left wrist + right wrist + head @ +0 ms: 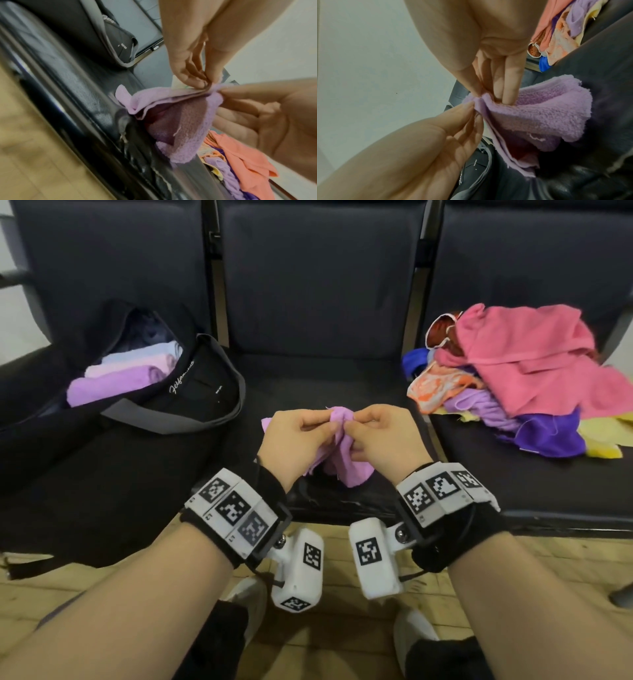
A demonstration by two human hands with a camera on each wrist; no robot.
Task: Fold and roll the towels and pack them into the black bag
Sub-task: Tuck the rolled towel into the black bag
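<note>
The lilac towel (337, 453) hangs bunched over the middle seat (322, 385), and we pinch its top edge with both hands, our left hand (294, 440) and right hand (383, 436) touching, fingers curled on the cloth. Farther left, the black bag (191, 392) lies open with rolled towels (123, 378) inside. Farther right sits a pile of loose towels (527, 378).

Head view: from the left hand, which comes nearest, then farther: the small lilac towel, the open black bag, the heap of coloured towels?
1. Small lilac towel: pinched in the left hand.
2. Open black bag: left seat.
3. Heap of coloured towels: right seat, farthest.
</note>
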